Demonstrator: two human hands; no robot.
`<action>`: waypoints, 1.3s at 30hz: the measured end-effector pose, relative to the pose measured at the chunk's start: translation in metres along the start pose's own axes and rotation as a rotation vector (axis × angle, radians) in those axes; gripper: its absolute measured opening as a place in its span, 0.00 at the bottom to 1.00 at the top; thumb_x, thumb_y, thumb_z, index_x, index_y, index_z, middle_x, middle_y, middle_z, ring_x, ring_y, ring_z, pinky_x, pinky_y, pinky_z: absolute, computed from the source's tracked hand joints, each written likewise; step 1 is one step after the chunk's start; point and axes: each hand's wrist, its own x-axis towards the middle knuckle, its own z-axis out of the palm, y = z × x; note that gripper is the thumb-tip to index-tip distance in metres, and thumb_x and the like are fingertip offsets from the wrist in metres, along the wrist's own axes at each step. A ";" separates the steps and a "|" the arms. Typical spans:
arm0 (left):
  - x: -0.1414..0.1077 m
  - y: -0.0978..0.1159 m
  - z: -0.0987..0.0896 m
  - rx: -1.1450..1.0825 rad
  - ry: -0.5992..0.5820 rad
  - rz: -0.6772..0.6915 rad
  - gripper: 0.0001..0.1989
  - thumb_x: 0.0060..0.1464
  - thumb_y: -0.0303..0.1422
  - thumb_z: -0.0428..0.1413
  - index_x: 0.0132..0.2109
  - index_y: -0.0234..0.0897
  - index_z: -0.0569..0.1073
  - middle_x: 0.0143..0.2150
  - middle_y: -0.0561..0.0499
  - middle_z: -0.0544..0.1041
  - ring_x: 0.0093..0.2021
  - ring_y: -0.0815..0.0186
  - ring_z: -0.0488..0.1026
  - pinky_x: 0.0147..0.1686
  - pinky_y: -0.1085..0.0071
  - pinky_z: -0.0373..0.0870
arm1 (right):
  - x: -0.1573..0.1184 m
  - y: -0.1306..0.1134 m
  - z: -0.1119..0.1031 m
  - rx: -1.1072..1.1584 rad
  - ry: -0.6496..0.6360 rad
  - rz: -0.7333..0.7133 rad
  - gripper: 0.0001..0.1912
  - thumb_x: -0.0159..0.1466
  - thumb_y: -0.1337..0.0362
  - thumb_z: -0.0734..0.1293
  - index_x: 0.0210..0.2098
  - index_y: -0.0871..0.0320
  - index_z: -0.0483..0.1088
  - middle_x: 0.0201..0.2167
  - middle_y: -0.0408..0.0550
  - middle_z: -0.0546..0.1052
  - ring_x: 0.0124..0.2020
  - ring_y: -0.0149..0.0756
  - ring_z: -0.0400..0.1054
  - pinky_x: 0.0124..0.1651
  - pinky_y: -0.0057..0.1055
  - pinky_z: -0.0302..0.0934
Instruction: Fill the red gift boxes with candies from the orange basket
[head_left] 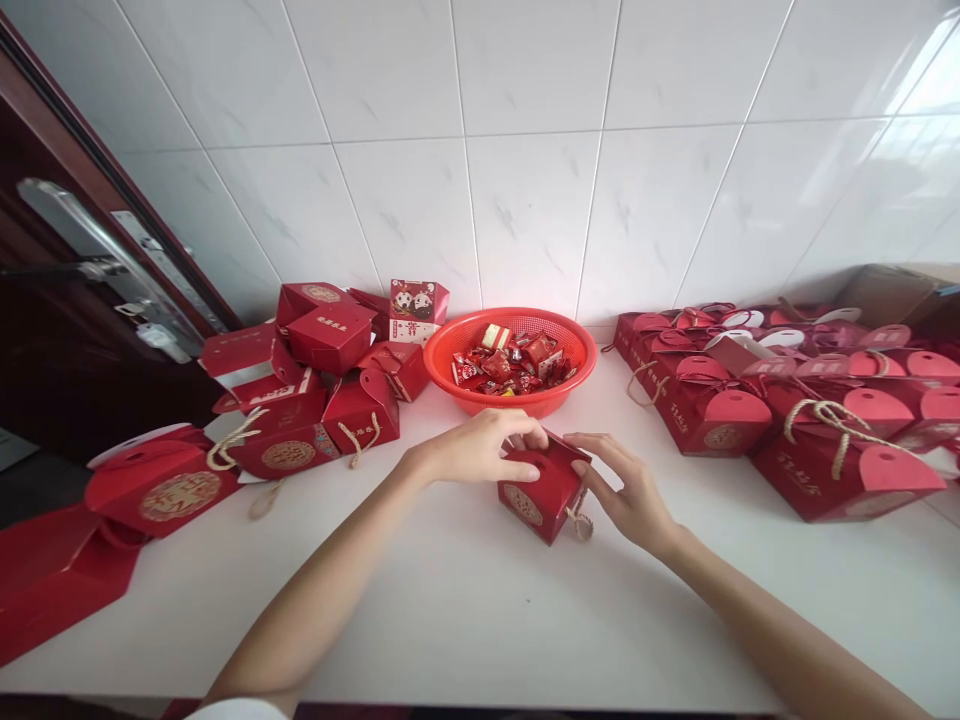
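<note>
A small red box (534,500) with a gold round emblem stands on the white table, in front of the candy basket. My left hand (487,450) lies over its left and top side, thumb on the top panel and fingers curled at the far edge. My right hand (626,490) grips the box's right upper edge between thumb and fingers. A loop of beige rope (581,524) hangs at the box's right side. Behind the box, the orange-red basket (510,402) holds wrapped candies (514,362). Part of the box's top is hidden by my left hand.
Red boxes (330,335) are piled at the left, some with rope handles, reaching the front left edge. Rows of red boxes (716,410) with rounded flaps stand at the right, a cardboard box (892,290) behind them. A tiled wall backs the white table (450,620); a dark door is at left.
</note>
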 end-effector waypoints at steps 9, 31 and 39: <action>0.001 -0.005 0.001 0.047 0.053 -0.044 0.21 0.50 0.44 0.65 0.50 0.45 0.72 0.61 0.47 0.64 0.59 0.55 0.67 0.56 0.59 0.67 | -0.003 -0.005 -0.002 0.034 -0.082 -0.008 0.16 0.72 0.54 0.60 0.52 0.53 0.74 0.55 0.57 0.74 0.55 0.45 0.71 0.55 0.43 0.68; 0.004 -0.004 0.008 0.153 -0.020 -0.155 0.25 0.54 0.55 0.57 0.53 0.48 0.73 0.45 0.50 0.66 0.44 0.60 0.71 0.45 0.66 0.68 | 0.019 0.008 -0.040 0.525 -0.511 0.607 0.21 0.50 0.47 0.76 0.26 0.60 0.76 0.27 0.46 0.77 0.32 0.36 0.69 0.43 0.37 0.65; 0.004 0.002 0.011 0.175 0.027 -0.179 0.28 0.53 0.56 0.57 0.54 0.46 0.75 0.45 0.48 0.68 0.45 0.58 0.71 0.45 0.65 0.68 | 0.024 -0.002 -0.060 0.803 -0.185 0.540 0.16 0.55 0.51 0.68 0.24 0.54 0.61 0.25 0.46 0.70 0.31 0.39 0.68 0.41 0.42 0.67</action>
